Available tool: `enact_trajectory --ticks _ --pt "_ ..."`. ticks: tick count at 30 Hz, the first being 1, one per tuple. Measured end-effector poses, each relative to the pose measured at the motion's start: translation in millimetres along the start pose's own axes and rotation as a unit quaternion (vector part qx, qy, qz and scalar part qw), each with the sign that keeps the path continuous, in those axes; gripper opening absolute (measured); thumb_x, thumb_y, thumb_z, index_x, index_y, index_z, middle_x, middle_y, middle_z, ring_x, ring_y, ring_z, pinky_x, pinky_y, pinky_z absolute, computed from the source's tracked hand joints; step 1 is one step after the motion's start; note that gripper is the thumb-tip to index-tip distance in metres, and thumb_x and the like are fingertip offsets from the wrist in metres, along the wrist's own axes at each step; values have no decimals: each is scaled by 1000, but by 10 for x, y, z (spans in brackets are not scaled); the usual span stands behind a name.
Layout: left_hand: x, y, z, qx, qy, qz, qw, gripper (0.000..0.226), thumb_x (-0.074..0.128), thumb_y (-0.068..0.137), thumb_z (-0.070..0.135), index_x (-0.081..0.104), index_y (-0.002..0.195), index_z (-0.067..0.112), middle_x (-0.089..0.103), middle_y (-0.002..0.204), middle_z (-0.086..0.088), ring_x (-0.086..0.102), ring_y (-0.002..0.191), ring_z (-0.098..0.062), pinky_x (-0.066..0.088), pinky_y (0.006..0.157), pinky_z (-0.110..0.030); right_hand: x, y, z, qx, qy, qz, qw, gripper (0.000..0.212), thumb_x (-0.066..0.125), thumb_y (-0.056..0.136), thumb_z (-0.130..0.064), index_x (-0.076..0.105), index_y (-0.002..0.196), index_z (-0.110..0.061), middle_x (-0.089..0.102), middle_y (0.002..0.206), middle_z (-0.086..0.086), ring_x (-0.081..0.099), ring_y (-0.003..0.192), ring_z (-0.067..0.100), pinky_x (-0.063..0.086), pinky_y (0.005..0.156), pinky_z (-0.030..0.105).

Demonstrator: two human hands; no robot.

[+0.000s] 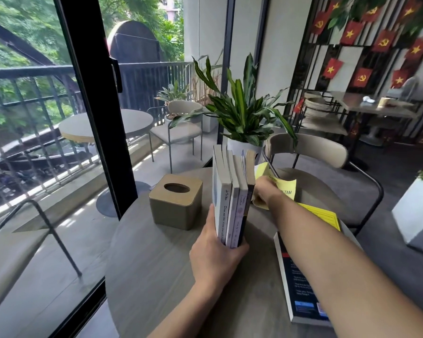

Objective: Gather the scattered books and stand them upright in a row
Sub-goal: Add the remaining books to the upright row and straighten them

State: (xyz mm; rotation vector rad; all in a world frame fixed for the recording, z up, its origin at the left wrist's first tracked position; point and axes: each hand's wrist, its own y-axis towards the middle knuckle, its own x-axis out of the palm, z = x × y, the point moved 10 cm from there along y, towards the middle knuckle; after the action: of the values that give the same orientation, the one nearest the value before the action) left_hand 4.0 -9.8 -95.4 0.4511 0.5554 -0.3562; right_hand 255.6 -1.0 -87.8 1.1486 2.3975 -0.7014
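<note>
sitting at the left of the round grey table [156, 276] is a tan tissue box [175, 201] with an oval slot in its lid, a little apart from everything else. just right of it the left hand [215, 259] clamps the near bottom corner of a row of upright books [232, 198], four of them by the look of the spines, pressed together with spines facing the camera and standing on the tabletop. the right hand [263, 191] reaches past the row's right side and closes on a yellow book [285, 189], which is lifted and tilted; how its fingers wrap it is partly hidden by the wrist, so the exact grip is unclear. under the right forearm lie a flat yellow book [325, 218] and, nearer the table's edge, a dark-covered book [300, 284] lying flat. behind the row stands a potted plant [242, 111] in a white pot, with a beige chair [310, 148] at the table's far right.
</note>
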Motion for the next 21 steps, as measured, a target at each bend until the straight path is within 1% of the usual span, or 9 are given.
enact_trajectory --ticks 3,5,7,10,12,13,16,19,21 --pt "-5 -6 -10 0 -4 1 1000 107 66 62 58 15 154 38 63 128 11 62 105 -12 57 86 -35 -22 -7 -3 19 -22 27 999 23 43 93 0 44 71 -5 47 67 11 48 56 22 43 52 31" --pt "-6 -6 -12 4 -8 4 1000 107 66 62 58 16 154 39 64 127 12 63 104 -12 57 85 -34 -98 -32 -90 -22 -13 64 998 7 53 86 -10 54 87 -3 59 75 14 62 66 31 54 62 39" --pt "-16 -3 -7 10 -9 10 1000 106 65 62 59 16 154 40 65 125 12 64 102 -13 56 82 -32 -265 -164 -135 -81 -1 130 988 23 61 80 -27 58 93 -8 67 90 12 64 82 34 55 73 41" --pt "3 -2 -5 18 -11 7 1000 105 68 66 60 16 155 38 64 128 11 63 105 -13 56 83 -31 -514 -549 -175 -200 79 209 954 33 62 75 -37 54 97 -14 67 91 4 63 82 29 51 72 38" --pt "-7 -3 -7 22 -12 12 1000 104 68 69 61 16 155 38 62 131 11 62 107 -13 55 83 -31 -588 -748 -164 -229 99 199 948 45 59 67 -43 51 101 -15 63 87 2 62 80 27 50 69 37" --pt "-15 -7 -5 23 -12 11 1000 103 68 69 62 16 155 38 61 132 12 62 108 -13 54 84 -31 -610 -806 -158 -228 85 189 951 45 56 64 -46 51 94 -14 61 81 3 60 77 28 47 66 35" --pt "-33 12 17 29 -41 -13 999 102 68 66 70 21 152 41 58 136 15 60 113 -11 53 90 -34 -656 -985 -137 -229 32 156 960 29 57 68 -42 47 72 -15 53 67 5 53 70 27 34 55 33" --pt "-145 91 143 44 -97 -28 994 101 59 65 84 26 149 40 54 139 13 57 119 -12 50 96 -39 -580 -1192 -52 -267 -13 134 954 18 65 86 -22 60 95 -8 64 86 8 58 81 25 40 59 30" --pt "-300 168 341 66 -132 -18 989 99 56 65 87 29 147 38 56 137 11 58 117 -12 48 97 -38 -516 -1350 20 -281 -14 137 950 23 65 89 -20 63 109 -9 70 97 11 65 88 27 48 68 31"
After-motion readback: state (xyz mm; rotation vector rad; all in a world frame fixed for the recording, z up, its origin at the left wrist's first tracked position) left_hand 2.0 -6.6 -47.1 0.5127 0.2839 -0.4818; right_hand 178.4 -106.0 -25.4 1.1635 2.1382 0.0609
